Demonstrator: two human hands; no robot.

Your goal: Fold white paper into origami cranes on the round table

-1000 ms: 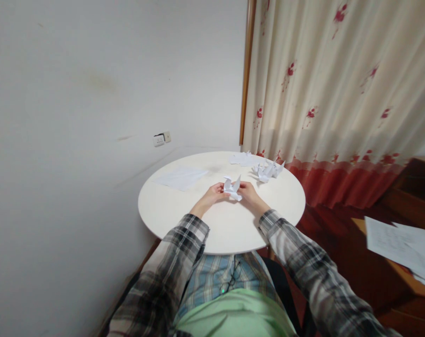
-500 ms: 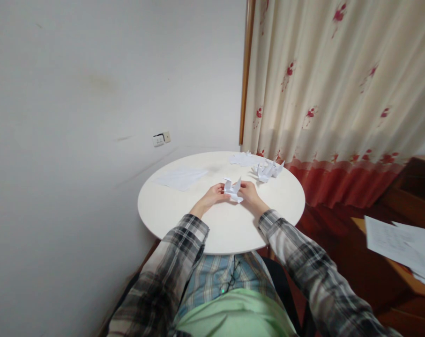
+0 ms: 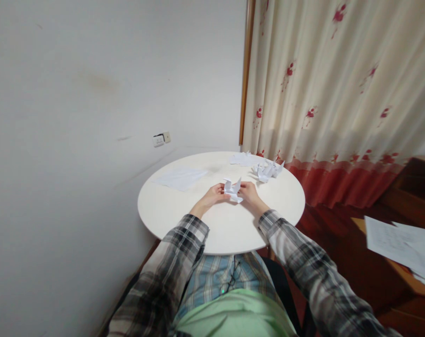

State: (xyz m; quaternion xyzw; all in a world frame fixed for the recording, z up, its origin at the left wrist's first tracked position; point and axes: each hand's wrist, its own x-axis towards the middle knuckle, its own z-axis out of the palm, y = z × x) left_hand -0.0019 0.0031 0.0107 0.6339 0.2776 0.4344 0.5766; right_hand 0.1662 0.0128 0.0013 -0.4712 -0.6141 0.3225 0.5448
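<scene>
The folded white paper (image 3: 235, 188) sits between left fingers (image 3: 218, 190) and right fingers (image 3: 245, 186), both clamped on its sides.

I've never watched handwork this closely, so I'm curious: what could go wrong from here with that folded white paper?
The folded paper has thin upright points; too firm a squeeze from the left grip or right grip might crease them.

The cluster of folded pieces sits near the far right rim of the table, so a stray knock could tip some off.

The flat paper beyond the left grip could slide if brushed.
</scene>
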